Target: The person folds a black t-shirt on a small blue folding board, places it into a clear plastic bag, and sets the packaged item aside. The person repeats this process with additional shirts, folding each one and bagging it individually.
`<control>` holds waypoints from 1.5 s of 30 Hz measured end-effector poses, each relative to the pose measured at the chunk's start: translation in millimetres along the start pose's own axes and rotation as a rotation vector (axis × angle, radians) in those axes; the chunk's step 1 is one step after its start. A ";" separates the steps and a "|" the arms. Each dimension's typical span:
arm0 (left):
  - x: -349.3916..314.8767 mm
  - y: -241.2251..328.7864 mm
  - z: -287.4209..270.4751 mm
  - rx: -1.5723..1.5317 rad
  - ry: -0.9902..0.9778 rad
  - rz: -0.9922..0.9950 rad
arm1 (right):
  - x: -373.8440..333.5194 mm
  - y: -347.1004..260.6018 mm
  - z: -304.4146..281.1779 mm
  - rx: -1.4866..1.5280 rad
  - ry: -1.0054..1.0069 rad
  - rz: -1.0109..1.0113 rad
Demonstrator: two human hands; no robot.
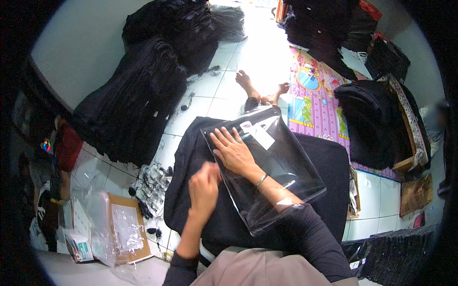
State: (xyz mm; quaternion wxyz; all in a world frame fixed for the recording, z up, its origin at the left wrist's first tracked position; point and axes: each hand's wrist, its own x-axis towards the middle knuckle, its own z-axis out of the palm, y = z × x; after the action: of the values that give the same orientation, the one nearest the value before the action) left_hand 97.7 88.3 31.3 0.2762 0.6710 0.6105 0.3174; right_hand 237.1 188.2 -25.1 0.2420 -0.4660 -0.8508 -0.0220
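Note:
A clear, glossy plastic bag [300, 164] with a folded black cloth inside lies flat before me. White tags [263, 137] show near its far end. My right hand [234, 152] is spread flat on the bag's left part, fingers stretched out and holding nothing. Beside the bag's left edge is my left hand [203, 187], curled closed and somewhat blurred by motion. Whether its fingers grip anything is hidden. Under the bag spreads a black cloth surface [329, 159].
Tall stacks of black cloth [129, 100] stand at the far left, and a black pile [367, 124] at the right. A colourful mat [315, 95] covers floor at the right. Clear plastic bags and a cardboard piece [136, 229] lie at the lower left. Stacked black packets [400, 252] sit lower right.

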 end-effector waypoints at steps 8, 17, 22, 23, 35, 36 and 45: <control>112.0 -58.0 25.8 0.572 -0.173 0.270 | -102.9 -34.5 -71.5 0.076 -0.273 -0.188; 100.2 -53.6 21.7 0.202 0.123 0.315 | -181.6 -38.0 -172.9 0.757 -0.125 0.068; 41.5 -46.3 -7.1 0.321 -0.034 0.134 | -178.4 36.2 -129.3 -0.367 -0.164 0.680; 26.5 -47.7 -12.2 0.387 -0.121 0.058 | -179.1 50.6 -121.2 -0.246 0.007 0.681; -20.1 -61.5 4.0 0.502 0.089 0.135 | -44.3 68.4 -228.1 -0.273 0.496 0.450; -20.1 -61.6 3.6 0.505 0.106 0.155 | -44.5 56.1 -244.9 -0.330 0.597 0.290; -37.2 -23.8 4.4 0.190 0.292 0.393 | -136.4 -80.7 -206.7 -0.199 -0.406 0.351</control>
State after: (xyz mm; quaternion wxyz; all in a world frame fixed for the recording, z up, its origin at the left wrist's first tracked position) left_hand 83.7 53.8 7.1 0.0540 0.7467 0.5288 0.4000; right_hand 314.3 -18.4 113.4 0.0200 -0.6224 -0.7819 0.0305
